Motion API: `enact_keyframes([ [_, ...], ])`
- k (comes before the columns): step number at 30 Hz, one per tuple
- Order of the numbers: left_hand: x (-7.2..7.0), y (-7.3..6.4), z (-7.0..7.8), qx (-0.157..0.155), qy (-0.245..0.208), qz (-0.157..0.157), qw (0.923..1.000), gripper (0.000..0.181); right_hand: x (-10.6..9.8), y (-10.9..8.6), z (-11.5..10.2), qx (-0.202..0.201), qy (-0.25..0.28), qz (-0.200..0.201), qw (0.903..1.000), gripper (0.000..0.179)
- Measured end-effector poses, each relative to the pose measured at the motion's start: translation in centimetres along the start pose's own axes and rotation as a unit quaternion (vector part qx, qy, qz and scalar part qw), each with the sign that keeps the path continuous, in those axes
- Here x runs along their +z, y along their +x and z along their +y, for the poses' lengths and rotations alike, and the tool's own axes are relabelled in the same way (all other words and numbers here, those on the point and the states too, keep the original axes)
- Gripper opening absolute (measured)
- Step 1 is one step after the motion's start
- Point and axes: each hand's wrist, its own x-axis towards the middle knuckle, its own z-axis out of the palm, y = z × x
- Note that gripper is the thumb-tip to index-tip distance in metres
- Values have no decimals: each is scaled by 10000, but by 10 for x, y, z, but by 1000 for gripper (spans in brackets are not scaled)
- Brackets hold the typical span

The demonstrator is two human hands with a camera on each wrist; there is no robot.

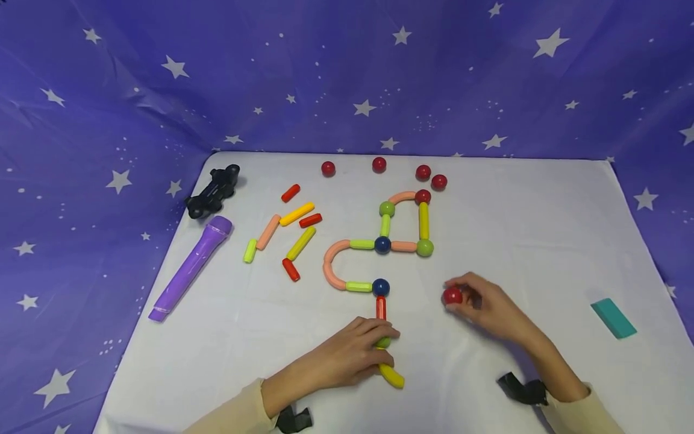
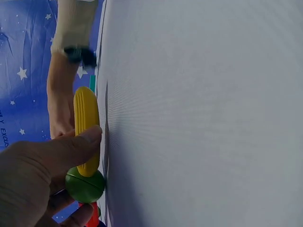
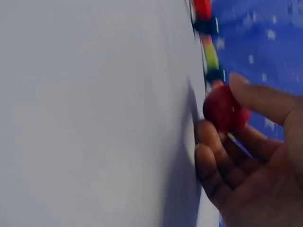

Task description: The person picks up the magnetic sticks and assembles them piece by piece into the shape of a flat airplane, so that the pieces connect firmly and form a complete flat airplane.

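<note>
On the white table lies a connected figure of magnetic sticks and balls, with a blue ball (image 1: 381,287) and a red stick (image 1: 381,307) at its near part. My left hand (image 1: 352,355) grips the near end of that figure: its thumb presses on a yellow curved stick (image 2: 86,130), while other fingers are around the green ball (image 2: 85,185). Part of the green ball is hidden under the fingers in the head view. To the right, apart from the figure, my right hand (image 1: 490,304) pinches a red ball (image 3: 223,109) between thumb and fingers.
Several loose sticks, including a yellow one (image 1: 297,214), lie left of the figure. A purple tube (image 1: 192,268) and a black toy-like object (image 1: 214,191) are farther left. Several red balls, one of them here (image 1: 379,164), sit along the back. A teal block (image 1: 614,317) lies at right.
</note>
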Motion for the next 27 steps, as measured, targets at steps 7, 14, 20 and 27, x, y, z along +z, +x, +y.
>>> enact_keyframes([
  [7,1,-1,-1,-111,-30,-1,9999,18,36,-26,-34,-448,946,-1529,9827,38],
  [14,1,2,3,-160,81,11,9998,21,47,-31,-40,-1177,1431,-2257,9564,36],
  [20,2,4,5,-224,182,75,9996,21,49,-33,-40,-1059,1190,-2364,9585,37],
  [27,3,6,8,-286,207,145,9993,20,49,-32,-40,-953,1183,-2341,9603,37],
])
